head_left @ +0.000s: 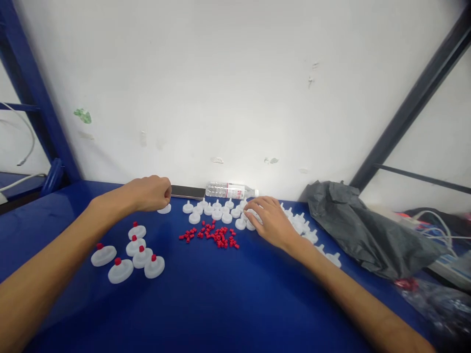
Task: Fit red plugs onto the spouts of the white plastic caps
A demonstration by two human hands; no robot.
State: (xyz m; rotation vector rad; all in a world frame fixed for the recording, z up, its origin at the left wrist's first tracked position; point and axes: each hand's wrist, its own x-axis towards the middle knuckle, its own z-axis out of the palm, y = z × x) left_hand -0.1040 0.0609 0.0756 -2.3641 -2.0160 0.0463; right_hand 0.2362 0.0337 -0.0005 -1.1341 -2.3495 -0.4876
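Observation:
My left hand (156, 192) is closed in a fist above the left side of the table. Right beneath it shows the disc of a white spouted cap (164, 209), its spout hidden by the fingers. My right hand (268, 218) reaches into a group of white spouted caps (217, 214), thumb and fingers apart, with white plastic visible between them. In front of that group lies a loose pile of small red tips (220, 237). Nearer on the left stand several white caps with red tips on their spouts (142, 257).
A clear plastic bottle (231, 190) and a dark flat phone-like slab (187, 192) lie along the wall. More white caps (311, 236) line the right, beside a grey plastic bag (360, 225). Cables and clutter fill the far right. Blue frame posts (47, 93) rise at the left.

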